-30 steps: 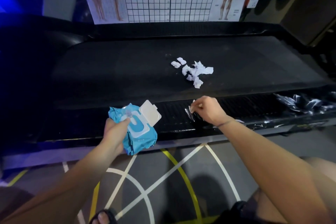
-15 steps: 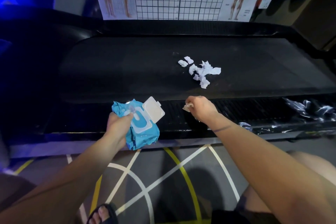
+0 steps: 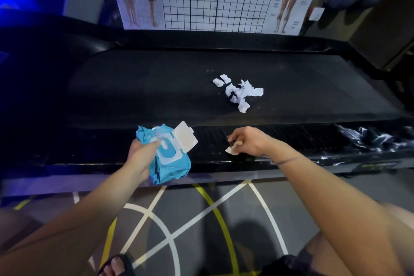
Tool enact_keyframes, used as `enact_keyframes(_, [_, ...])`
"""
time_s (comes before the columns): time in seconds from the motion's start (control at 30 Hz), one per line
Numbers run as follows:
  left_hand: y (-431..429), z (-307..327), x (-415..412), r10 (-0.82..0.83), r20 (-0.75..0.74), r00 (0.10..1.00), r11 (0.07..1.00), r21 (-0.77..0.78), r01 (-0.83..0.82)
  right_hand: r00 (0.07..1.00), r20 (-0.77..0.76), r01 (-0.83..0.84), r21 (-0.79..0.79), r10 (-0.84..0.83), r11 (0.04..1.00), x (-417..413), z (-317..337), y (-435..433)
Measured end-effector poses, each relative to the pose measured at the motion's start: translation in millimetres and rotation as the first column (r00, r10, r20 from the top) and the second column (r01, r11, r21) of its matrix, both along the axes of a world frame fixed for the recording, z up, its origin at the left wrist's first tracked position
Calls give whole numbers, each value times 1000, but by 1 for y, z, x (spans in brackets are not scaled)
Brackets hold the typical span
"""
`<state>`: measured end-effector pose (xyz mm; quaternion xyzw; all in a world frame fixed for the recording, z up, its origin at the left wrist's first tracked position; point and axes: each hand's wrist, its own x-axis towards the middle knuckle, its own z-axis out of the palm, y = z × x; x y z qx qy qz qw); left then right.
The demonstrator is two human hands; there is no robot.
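The left grip [image 3: 140,154] is clenched round the left edge of the blue wipes pack [image 3: 171,163], thumb laid on its front face. The pack hangs over the near side rail [image 3: 210,141] of the treadmill, above the rail's edge. Its long axis runs away from the person, far end toward the belt [image 3: 145,87], near end toward the floor [image 3: 179,208]. The printed face points up at the camera. The white flip lid [image 3: 184,140] stands open, swung out to the right. The right grip [image 3: 248,141] pinches a small pale scrap [image 3: 231,151] on the rail, right of the pack and apart from it. Torn white pieces [image 3: 240,93] lie on the belt beyond.
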<state>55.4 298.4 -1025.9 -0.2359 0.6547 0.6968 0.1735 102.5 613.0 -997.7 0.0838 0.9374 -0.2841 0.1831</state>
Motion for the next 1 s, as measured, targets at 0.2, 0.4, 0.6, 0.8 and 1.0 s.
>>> enact_keyframes(0.2, [-8,-4,-2,-140,-73,988,986,-99,132,895,-167,366,-254,-413,895,-19,14,22])
enact_keyframes(0.4, [-14,-9,1,-213,-89,973,975,-81,206,967,-231,126,49,-112,991,-26,-14,-17])
enact_keyframes(0.6, [-15,-10,1,-208,-77,975,977,-73,202,988,-145,0,385,61,923,-23,-17,-24])
enact_keyframes(0.8, [-13,-7,4,-218,-86,972,973,-98,210,986,-166,63,255,-20,965,-8,-18,-22])
enact_keyframes(1.0, [-11,-6,3,-202,-68,977,975,-108,194,975,-129,200,136,-183,970,7,-11,-24])
